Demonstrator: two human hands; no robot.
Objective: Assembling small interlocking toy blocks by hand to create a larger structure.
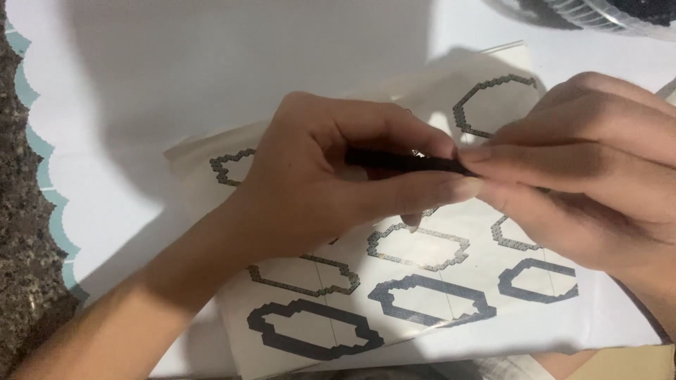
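My left hand (331, 176) and my right hand (591, 162) meet above a pale sheet (465, 331) printed with several dark pixelated oval outlines (313, 328). Between the fingertips of both hands runs a thin black stick-like piece (401, 160), lying nearly level; its left part is tucked under my left fingers, its right end is pinched by my right thumb and fingers. A tiny shiny bit shows on top of it near my left thumb. The hands hide the middle of the sheet.
The sheet lies on a white cloth (176, 70) with a teal scalloped border (42, 176), over a speckled stone counter (17, 267). A clear plastic container (598, 14) with dark contents sits at the top right edge.
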